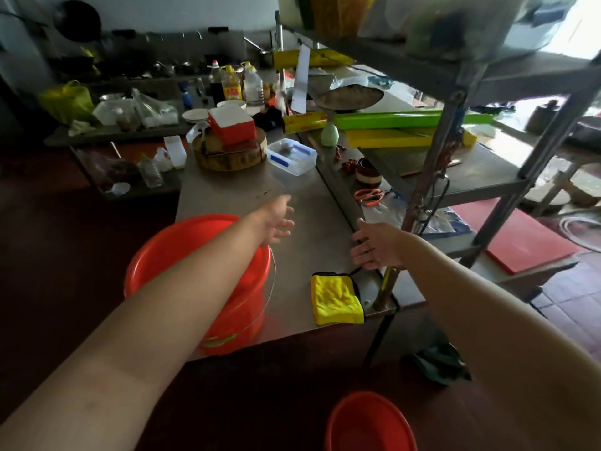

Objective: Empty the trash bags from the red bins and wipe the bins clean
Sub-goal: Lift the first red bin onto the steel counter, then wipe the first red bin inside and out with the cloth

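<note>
Red bins sit in two places: one red bin (242, 304) stands on the near-left corner of the steel table (257, 190), and a second red bin (370, 424) stands on the dark floor at the near edge, cut off by the frame. Both are round, smooth plastic; the one on the table has a thin wire handle hanging at its right side, and the left forearm crosses its mouth, so its contents cannot be made out. The left hand (276, 222) hovers over bare steel just beyond that bin's rim, fingers loosely spread and holding nothing. The right hand (374, 245) is over the table's right edge, fingers spread apart, also holding nothing. Just near of it lies a folded yellow cloth (336, 297), nubby with dark trim, close to the near-right corner. Farther back, a clear plastic tub (291, 156) with blue tape holds something small and grey, beside a round wooden chopping block (229, 154) that carries a red-and-white box (232, 123). Open steel lies between the hands and these. A metal shelving rack (455, 102) borders the table on the right, with orange scissors (369, 196) at its foot.
</note>
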The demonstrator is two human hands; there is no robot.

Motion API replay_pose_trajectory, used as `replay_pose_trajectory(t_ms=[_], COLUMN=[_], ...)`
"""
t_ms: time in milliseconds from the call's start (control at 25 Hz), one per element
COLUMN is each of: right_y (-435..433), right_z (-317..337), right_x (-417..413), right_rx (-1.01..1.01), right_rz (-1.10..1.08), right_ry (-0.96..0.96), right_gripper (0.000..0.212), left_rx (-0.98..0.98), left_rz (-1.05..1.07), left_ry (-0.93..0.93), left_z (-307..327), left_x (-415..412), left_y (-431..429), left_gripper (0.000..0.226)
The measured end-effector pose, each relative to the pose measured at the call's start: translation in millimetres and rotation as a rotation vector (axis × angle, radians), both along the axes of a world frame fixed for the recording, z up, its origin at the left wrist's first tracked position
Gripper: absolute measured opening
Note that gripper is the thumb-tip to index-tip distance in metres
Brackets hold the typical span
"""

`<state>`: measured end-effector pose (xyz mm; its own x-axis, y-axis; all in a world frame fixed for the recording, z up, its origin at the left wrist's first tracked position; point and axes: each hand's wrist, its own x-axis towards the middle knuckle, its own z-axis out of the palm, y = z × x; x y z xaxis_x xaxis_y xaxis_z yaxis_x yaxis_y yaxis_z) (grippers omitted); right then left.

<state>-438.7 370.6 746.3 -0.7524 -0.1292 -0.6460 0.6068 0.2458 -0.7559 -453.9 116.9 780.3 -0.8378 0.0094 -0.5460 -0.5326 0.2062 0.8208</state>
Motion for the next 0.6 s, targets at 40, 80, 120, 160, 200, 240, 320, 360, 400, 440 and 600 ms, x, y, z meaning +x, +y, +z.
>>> replay_pose_trajectory(t_ms=[40,80,120,160,200,240,320,360,400,440,600], right_y=[8.9,15.5,19.2,22.9,26.6,28.6,29.4,29.4,29.4,29.3,24.6], right_z=[-2.7,-7.0,-13.7,-22.5,-34.0,-47.6,-77.0,-93.0,-109.5,-125.3,-194.8], right_x=[-0.4,-0.1,1.7,3.2,4.0,4.1,5.0,4.9,4.0,2.4,-5.6], right_rx=[0.009,0.02,0.029,0.04,0.055,0.071,0.116,0.148,0.186,0.226,0.358], right_rz=[0.02,0.042,0.058,0.063,0.074,0.095,0.124,0.117,0.108,0.11,0.22], right_ry=[-0.012,-0.02,-0.023,-0.027,-0.038,-0.053,-0.076,-0.074,-0.048,0.001,0.167], right_gripper=[0.063,0.062,0.062,0.062,0.062,0.062,0.056,0.05,0.043,0.035,0.019], left_rx=[0.006,0.01,0.008,-0.001,-0.018,-0.042,-0.074,-0.087,-0.107,-0.137,-0.315], left_rz=[-0.002,-0.004,-0.003,0.004,0.018,0.027,0.037,0.045,0.05,0.052,-0.075], left_ry=[-0.016,-0.032,-0.049,-0.065,-0.082,-0.105,-0.157,-0.178,-0.185,-0.173,-0.057], left_z=[-6.9,-15.4,-26.6,-39.6,-54.7,-71.0,-104.6,-123.3,-140.8,-156.7,-226.7], left_x=[3.4,6.9,10.6,14.3,16.9,19.2,24.8,26.2,26.7,26.4,16.7], left_y=[14.4,26.9,35.0,41.0,46.7,51.2,56.9,59.0,60.0,60.5,60.8], left_gripper=[0.052,0.055,0.055,0.054,0.052,0.049,0.04,0.034,0.028,0.025,0.024])
